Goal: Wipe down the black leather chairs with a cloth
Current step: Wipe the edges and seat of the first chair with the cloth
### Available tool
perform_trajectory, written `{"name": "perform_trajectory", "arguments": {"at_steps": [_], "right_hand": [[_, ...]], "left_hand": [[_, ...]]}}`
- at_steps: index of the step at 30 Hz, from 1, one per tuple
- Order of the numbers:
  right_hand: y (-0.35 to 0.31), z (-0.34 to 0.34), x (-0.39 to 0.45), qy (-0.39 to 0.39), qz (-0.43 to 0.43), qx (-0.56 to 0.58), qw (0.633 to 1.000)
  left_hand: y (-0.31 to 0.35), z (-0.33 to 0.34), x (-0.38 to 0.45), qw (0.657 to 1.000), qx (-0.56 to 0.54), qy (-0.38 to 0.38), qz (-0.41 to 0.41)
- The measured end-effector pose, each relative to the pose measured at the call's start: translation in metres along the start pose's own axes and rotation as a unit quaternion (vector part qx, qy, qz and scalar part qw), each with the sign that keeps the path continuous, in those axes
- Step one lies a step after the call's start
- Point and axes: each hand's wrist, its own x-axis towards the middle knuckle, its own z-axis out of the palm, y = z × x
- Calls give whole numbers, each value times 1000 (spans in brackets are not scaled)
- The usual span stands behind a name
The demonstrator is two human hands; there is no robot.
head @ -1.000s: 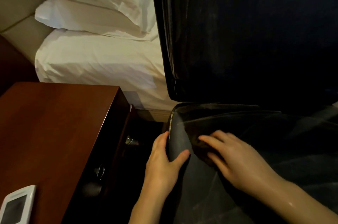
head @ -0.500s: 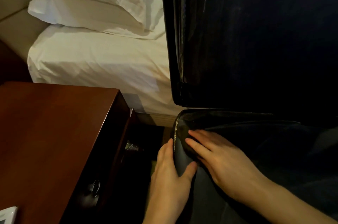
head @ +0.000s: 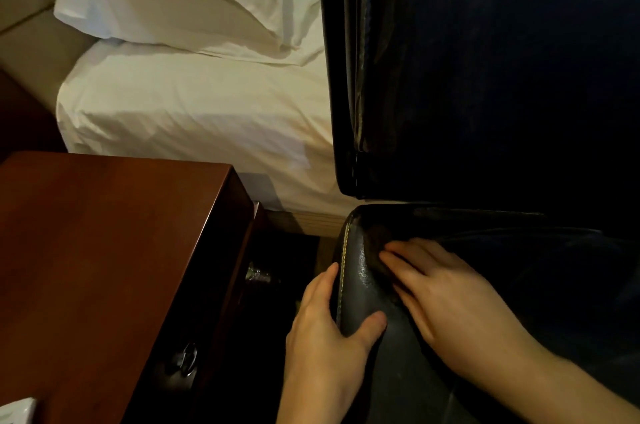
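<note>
The black leather chair [head: 485, 77] fills the right half of the view, its tall backrest rising at the far right and its seat cushion [head: 367, 288] lying near, just below the backrest. Going from the left: a reddish-brown wooden nightstand [head: 104, 250] takes up the near left, with a metal drawer pull [head: 188, 356] on its shadowed front and the corner of a white object [head: 17, 411] showing at the bottom left edge of its top. Beyond it, at the far left, stands a bed with a white sheet [head: 194, 125] and two white pillows [head: 180, 8] stacked against a beige headboard [head: 31, 15]. The bed's edge runs up to the chair's backrest.

Between the nightstand and the chair, the left hand [head: 325, 330] grips the left edge of the seat cushion, its fingers down the side beside the pale stitched seam and its thumb curled over onto the top surface. Just to its right, the right hand [head: 446, 295] lies flat on the seat with fingers straight, pressing down on a dark cloth [head: 379, 243], which shows only as a dim brownish patch beyond the fingertips, near the cushion's far left corner. The cloth's outline is hard to make out against the leather.
</note>
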Motion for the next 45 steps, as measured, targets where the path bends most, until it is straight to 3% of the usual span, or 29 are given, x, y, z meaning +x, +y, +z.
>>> {"name": "perform_trajectory", "arguments": {"at_steps": [4,8,13,15,19,22,25,28,30,34,37,41,45], "right_hand": [[11,9,37,14,1,-38,999],[17,15,91,-15,60,69,996],[2,-3,48,-95,-53,105,988],[-3,-5,28,-113,-60,113,985],[-2,3,41,-27,-77,44,996],[11,10,71,-25,9,33,999],[19,14,87,-26,34,24,999],[8,12,67,-19,-29,58,998],[-1,6,43,-64,-83,71,992],[4,1,38,-89,-120,68,986],[14,3,65,-40,-120,21,992],[16,13,95,-18,-25,19,999],[-2,6,62,-39,-74,69,994]], "left_hand": [[0,0,0,1000,-18,2,-2],[-2,1,0,998,-42,-17,-31],[-4,-6,8,992,-89,-50,-75],[-4,-7,9,992,-90,-49,-78],[-10,-5,6,991,-92,-40,-84],[-11,-6,4,988,-115,-52,-84],[-12,-5,6,990,-100,-50,-86],[-16,-4,9,989,-90,-62,-102],[-13,-6,9,989,-84,-57,-108],[-13,-7,8,990,-73,-46,-111],[-13,-9,6,989,-96,-54,-96],[-13,-12,5,989,-94,-64,-94],[-11,-11,6,990,-75,-54,-108]]}}
